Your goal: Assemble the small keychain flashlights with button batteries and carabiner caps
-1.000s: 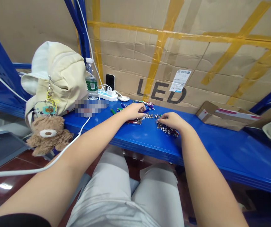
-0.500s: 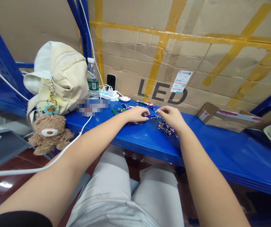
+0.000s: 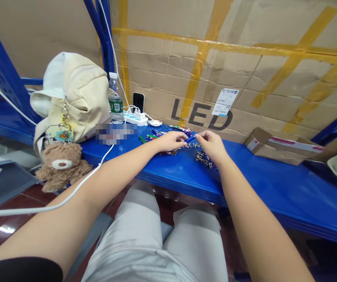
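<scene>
Head view: both my hands are closed on one blue stick (image 3: 190, 139), held just above the table (image 3: 259, 168), my left hand (image 3: 173, 141) wrapped near one end, my right hand (image 3: 212, 144) pinching the other between thumb and fingertips. Whether anything else sits in that pinch is too small to tell. To do this well, I'd say, I should keep the left grip steady, let the right fingertips do the fine work, and stay low over the table so a dropped part lands within reach.

Counting: one stick held; one heap of metal clips (image 3: 204, 159) below my right hand; one group of coloured sticks (image 3: 151, 137) beside my left, partly hidden. Their pieces are too tangled to count. Also one bottle (image 3: 116, 102), one bag (image 3: 87, 90), one toy bear (image 3: 62, 162), one power strip (image 3: 134, 118), one open box (image 3: 286, 149).
</scene>
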`<control>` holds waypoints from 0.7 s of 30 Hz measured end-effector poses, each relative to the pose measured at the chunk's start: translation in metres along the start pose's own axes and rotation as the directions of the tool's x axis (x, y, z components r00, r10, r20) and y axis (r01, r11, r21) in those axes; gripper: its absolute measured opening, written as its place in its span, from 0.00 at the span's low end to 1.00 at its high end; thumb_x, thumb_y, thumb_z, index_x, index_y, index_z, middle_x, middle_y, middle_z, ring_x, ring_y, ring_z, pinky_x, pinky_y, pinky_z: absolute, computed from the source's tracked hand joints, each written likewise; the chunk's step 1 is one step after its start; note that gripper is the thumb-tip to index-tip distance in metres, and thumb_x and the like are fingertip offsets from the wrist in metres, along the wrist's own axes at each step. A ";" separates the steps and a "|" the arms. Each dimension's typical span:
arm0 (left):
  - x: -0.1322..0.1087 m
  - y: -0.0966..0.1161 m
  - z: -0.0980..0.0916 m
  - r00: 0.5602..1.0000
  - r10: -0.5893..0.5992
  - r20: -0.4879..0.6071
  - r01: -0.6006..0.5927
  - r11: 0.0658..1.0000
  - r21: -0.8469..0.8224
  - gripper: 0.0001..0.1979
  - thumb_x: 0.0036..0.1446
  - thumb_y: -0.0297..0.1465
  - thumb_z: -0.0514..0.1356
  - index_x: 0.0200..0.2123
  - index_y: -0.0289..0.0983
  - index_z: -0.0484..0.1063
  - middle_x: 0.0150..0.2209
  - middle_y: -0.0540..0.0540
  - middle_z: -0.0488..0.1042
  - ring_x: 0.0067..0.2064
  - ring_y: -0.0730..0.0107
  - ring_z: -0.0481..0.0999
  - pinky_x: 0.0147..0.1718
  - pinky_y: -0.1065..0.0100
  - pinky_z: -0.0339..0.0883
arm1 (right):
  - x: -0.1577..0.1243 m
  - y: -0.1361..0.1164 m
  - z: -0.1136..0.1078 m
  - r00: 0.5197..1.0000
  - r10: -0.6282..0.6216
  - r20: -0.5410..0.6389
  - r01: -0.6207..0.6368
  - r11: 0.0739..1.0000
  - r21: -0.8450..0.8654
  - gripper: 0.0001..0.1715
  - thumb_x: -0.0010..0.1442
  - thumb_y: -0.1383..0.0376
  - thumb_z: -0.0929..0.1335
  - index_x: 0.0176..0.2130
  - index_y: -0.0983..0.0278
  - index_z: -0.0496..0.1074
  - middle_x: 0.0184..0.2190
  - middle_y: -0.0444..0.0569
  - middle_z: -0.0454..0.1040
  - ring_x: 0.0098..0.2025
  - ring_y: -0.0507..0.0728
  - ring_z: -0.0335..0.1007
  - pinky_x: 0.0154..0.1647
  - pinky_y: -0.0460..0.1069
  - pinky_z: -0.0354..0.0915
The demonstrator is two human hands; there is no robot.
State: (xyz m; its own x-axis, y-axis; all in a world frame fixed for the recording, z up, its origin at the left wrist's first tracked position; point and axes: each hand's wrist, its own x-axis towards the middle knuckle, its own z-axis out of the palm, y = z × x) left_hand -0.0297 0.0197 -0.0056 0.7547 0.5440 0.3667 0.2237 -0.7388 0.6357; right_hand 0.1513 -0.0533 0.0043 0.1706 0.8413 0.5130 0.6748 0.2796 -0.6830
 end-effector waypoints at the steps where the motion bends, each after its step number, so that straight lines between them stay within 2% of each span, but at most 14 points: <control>1: 0.000 0.001 0.000 0.999 0.026 -0.048 -0.023 0.998 0.056 0.13 0.58 0.30 0.57 0.46 0.34 0.70 0.43 0.43 0.78 0.44 0.68 0.77 0.45 0.66 0.68 | 0.001 0.002 0.000 1.000 0.006 -0.018 -0.007 1.000 -0.009 0.18 0.52 0.52 0.67 0.29 0.64 0.70 0.28 0.48 0.74 0.32 0.55 0.67 0.35 0.50 0.62; 4: 0.001 0.004 0.001 0.977 0.160 -0.142 -0.112 0.948 0.298 0.13 0.59 0.30 0.56 0.47 0.35 0.71 0.46 0.43 0.76 0.47 0.65 0.75 0.48 0.63 0.66 | 0.003 0.006 0.001 0.997 0.035 -0.065 -0.034 0.999 0.017 0.19 0.52 0.50 0.67 0.27 0.64 0.68 0.26 0.47 0.72 0.30 0.54 0.65 0.34 0.49 0.61; 7: 0.002 0.006 0.002 0.954 0.276 -0.116 -0.179 0.836 0.519 0.14 0.62 0.29 0.53 0.49 0.36 0.71 0.48 0.41 0.75 0.49 0.62 0.74 0.49 0.60 0.63 | 0.005 0.008 0.004 0.993 0.099 -0.065 -0.092 0.990 0.104 0.19 0.51 0.50 0.67 0.26 0.63 0.67 0.23 0.45 0.69 0.27 0.53 0.63 0.32 0.49 0.60; 10: 0.003 0.008 0.002 0.946 0.311 -0.086 -0.184 0.739 0.649 0.14 0.63 0.30 0.51 0.48 0.35 0.71 0.45 0.39 0.76 0.47 0.59 0.74 0.47 0.59 0.62 | 0.005 0.007 0.007 0.984 0.168 -0.066 -0.152 0.968 0.199 0.18 0.50 0.51 0.68 0.24 0.63 0.66 0.20 0.42 0.67 0.24 0.51 0.60 0.30 0.48 0.59; 16: 0.004 0.009 0.006 0.943 0.321 -0.085 -0.154 0.650 0.745 0.13 0.64 0.28 0.49 0.46 0.33 0.71 0.43 0.37 0.77 0.46 0.61 0.74 0.44 0.61 0.59 | 0.007 0.008 0.010 0.976 0.214 -0.049 -0.191 0.938 0.289 0.19 0.48 0.51 0.69 0.22 0.62 0.64 0.18 0.41 0.65 0.23 0.50 0.58 0.28 0.47 0.57; 19: 0.004 0.010 0.006 0.942 0.324 -0.086 -0.156 0.652 0.742 0.14 0.64 0.27 0.48 0.46 0.32 0.71 0.42 0.36 0.77 0.46 0.60 0.74 0.44 0.61 0.59 | 0.008 0.009 0.011 0.971 0.238 -0.023 -0.218 0.921 0.323 0.20 0.48 0.50 0.69 0.22 0.62 0.63 0.17 0.40 0.63 0.22 0.50 0.57 0.28 0.48 0.57; 21: 0.005 0.010 0.006 0.946 0.312 -0.086 -0.161 0.684 0.711 0.14 0.63 0.28 0.50 0.47 0.32 0.71 0.43 0.36 0.77 0.47 0.60 0.74 0.46 0.60 0.60 | 0.008 0.009 0.010 0.972 0.235 -0.017 -0.218 0.924 0.313 0.20 0.49 0.50 0.69 0.23 0.62 0.62 0.16 0.40 0.62 0.21 0.50 0.57 0.27 0.48 0.57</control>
State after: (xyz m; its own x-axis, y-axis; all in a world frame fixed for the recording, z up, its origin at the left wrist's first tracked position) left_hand -0.0199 0.0129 -0.0012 0.7309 0.3186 0.6035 0.4704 -0.8759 -0.1074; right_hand 0.1511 -0.0393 -0.0030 0.3363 0.8756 0.3467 0.3620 0.2196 -0.9059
